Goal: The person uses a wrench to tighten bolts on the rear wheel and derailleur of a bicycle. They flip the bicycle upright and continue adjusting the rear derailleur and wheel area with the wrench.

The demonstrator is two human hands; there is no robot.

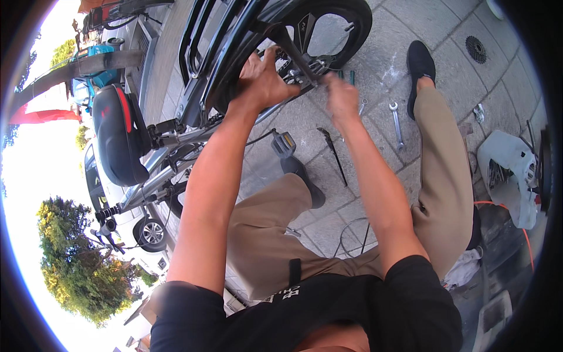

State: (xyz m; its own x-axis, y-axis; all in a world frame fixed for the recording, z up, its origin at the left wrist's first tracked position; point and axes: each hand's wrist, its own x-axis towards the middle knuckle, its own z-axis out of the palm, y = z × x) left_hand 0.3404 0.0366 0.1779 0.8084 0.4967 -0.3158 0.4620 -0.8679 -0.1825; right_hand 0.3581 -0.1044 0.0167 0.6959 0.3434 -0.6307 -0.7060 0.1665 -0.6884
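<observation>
The bicycle's rear wheel (352, 50), with a black tyre and solid dark spokes, is at the top of the view. My left hand (264, 82) rests against the wheel and frame beside the hub, its thumb and one finger spread apart. Part of that hand is hidden by the bike. My right hand (343, 97), slightly blurred, is closed at the axle end, close to the tip of a dark bar (293, 53). What it grips is too blurred to make out. Green-handled tools (352, 77) lie just beyond it.
On the paving lie a combination wrench (397, 126), a thin black rod (334, 155) and a sprocket cassette (475, 49). The bicycle's saddle (114, 135) and pedal (284, 144) are to the left. A whitish plastic container (507, 158) stands at the right beside an orange cable (528, 243).
</observation>
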